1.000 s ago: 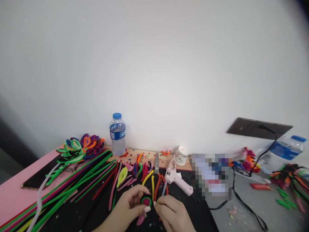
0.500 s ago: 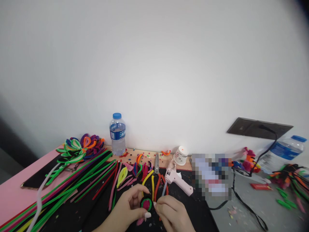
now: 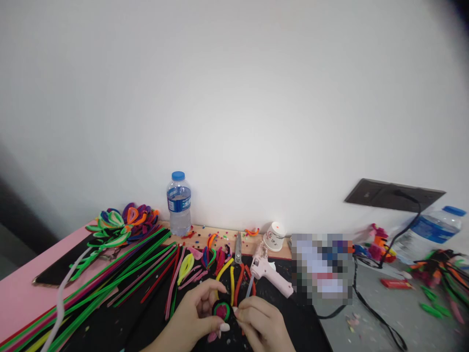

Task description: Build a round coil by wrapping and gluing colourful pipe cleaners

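At the bottom centre, my left hand (image 3: 192,318) is curled around a small coiled pipe-cleaner piece (image 3: 222,310), pink in the middle with green and black rings. My right hand (image 3: 262,325) pinches the same coil from its right side, fingertips touching those of the left. Both hands hover just above the black mat (image 3: 146,318). Right behind them lie orange-handled pliers (image 3: 240,278) and a pink glue gun (image 3: 269,271).
Long green, red and pink pipe cleaners (image 3: 120,278) fan out to the left, beside a finished looped flower (image 3: 120,222) and a phone (image 3: 54,274). A water bottle (image 3: 179,203), scissors (image 3: 238,248) and a paper cup (image 3: 274,236) stand by the wall. Cables and another bottle (image 3: 427,230) sit right.
The hands stay almost in place; the coil has dropped slightly lower between the fingers and my left thumb has shifted a little along it.
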`<action>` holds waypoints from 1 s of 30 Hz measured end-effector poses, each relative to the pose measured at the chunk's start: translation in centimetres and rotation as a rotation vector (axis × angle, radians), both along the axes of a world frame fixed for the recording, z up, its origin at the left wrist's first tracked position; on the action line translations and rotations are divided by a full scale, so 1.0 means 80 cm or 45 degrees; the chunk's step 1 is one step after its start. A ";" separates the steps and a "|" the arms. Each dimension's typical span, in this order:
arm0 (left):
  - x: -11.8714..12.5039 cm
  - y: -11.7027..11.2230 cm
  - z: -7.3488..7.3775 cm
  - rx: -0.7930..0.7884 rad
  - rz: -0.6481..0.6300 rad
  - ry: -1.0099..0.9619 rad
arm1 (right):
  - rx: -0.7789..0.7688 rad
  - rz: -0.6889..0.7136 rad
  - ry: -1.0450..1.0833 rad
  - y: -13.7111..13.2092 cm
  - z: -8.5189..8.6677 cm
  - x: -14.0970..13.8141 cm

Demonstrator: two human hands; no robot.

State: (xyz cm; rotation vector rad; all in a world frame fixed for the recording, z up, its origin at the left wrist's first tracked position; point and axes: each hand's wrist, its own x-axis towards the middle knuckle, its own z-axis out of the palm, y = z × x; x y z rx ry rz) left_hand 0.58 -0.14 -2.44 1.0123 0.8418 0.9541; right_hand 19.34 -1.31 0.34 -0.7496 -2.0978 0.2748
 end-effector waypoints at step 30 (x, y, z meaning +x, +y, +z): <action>0.001 0.004 -0.019 0.018 -0.080 -0.041 | -0.235 -0.020 0.045 0.005 -0.004 0.005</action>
